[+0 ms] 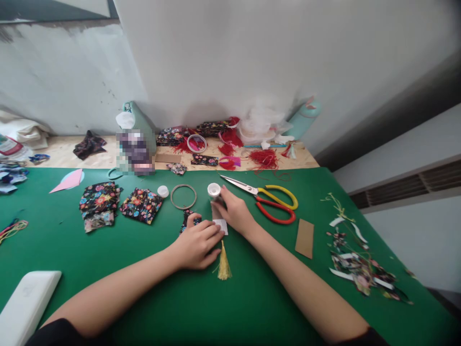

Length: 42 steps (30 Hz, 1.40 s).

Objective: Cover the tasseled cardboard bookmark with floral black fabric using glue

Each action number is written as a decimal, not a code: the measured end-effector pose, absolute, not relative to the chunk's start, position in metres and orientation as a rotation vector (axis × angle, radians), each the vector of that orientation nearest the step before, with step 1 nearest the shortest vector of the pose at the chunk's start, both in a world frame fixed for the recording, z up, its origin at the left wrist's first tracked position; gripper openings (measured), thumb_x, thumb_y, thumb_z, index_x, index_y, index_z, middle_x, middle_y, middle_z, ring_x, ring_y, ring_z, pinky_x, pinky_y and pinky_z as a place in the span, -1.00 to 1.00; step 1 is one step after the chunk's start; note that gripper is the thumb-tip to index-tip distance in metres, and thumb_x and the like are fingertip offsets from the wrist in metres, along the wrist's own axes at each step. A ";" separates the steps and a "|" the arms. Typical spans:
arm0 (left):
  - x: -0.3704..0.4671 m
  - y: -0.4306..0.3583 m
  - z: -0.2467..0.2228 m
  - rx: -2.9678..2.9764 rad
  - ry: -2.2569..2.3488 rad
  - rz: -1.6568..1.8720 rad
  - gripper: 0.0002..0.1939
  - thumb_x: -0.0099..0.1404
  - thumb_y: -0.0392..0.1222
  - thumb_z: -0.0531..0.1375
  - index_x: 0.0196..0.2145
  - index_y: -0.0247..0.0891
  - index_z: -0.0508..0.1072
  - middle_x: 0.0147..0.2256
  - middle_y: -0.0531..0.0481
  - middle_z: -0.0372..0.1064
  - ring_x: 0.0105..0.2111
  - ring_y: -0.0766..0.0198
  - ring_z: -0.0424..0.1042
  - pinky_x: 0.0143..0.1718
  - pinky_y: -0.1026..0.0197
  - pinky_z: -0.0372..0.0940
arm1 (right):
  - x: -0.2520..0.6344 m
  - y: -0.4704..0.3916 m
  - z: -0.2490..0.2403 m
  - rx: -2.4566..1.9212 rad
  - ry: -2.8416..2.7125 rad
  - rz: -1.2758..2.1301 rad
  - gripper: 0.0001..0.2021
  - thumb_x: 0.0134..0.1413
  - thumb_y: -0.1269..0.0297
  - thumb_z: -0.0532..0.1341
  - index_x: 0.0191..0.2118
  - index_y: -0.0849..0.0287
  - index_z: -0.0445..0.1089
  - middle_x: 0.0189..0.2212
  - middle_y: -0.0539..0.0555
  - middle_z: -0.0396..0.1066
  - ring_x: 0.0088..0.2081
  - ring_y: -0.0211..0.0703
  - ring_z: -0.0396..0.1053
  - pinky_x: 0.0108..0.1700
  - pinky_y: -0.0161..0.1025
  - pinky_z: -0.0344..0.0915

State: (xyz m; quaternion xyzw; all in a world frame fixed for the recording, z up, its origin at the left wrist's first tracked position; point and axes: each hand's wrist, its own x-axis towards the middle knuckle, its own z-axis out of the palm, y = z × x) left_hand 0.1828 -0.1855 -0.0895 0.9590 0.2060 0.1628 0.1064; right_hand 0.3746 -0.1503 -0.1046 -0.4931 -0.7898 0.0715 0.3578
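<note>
My right hand (236, 211) is closed around a small bottle with a round white top (213, 190), its body mostly hidden by the fingers. My left hand (198, 242) has its fingers curled, with the tips pressing on a small white strip (222, 227) on the table. A yellow tassel (224, 264) lies just below that strip, beside the left thumb. Under the left fingertips shows a piece of black floral fabric (186, 220). Behind it lies a metal ring (183, 197), and a small white cap (163, 191) sits to its left.
Scissors (259, 192) with yellow and red handles lie right of my hands. Further right are a brown card (305, 239) and fabric scraps (360, 269). Floral fabric pieces (141, 205) lie left. A white case (30, 302) is near front left; red tassels (264, 158) lie at the back.
</note>
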 end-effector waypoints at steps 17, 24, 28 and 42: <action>0.184 -0.185 -0.090 2.831 0.604 0.490 -0.62 0.32 -0.11 0.00 0.04 -0.29 0.29 -0.07 -0.17 0.38 -0.06 0.06 0.30 0.04 -0.13 -0.05 | 0.375 -0.146 -0.099 -1.286 -2.026 0.200 -0.68 0.14 0.34 0.09 0.02 0.17 0.19 -0.14 0.20 0.43 -0.03 0.09 0.39 0.06 0.12 0.28; 0.183 -0.185 -0.090 2.847 0.610 0.464 -0.61 0.31 -0.11 0.01 0.04 -0.29 0.30 -0.07 -0.16 0.37 -0.05 0.07 0.30 0.06 -0.12 -0.03 | 0.373 -0.146 -0.100 -1.260 -2.026 0.180 -0.68 0.15 0.34 0.07 0.03 0.16 0.16 -0.13 0.20 0.43 -0.06 0.05 0.41 0.11 0.17 0.22; 0.183 -0.185 -0.091 2.837 0.615 0.467 -0.61 0.31 -0.11 0.00 0.04 -0.29 0.30 -0.07 -0.17 0.38 -0.05 0.06 0.29 0.06 -0.13 -0.05 | 0.371 -0.149 -0.101 -1.246 -2.023 0.186 -0.70 0.13 0.34 0.10 0.00 0.15 0.18 -0.20 0.15 0.44 -0.15 -0.01 0.44 0.15 0.17 0.18; 0.183 -0.185 -0.089 2.827 0.613 0.459 -0.62 0.32 -0.12 -0.01 0.04 -0.29 0.30 -0.08 -0.18 0.37 -0.07 0.06 0.30 0.04 -0.14 -0.05 | 0.374 -0.155 -0.095 -1.254 -2.072 0.216 -0.69 0.14 0.32 0.07 0.02 0.16 0.17 -0.18 0.18 0.43 -0.09 0.04 0.42 0.12 0.15 0.23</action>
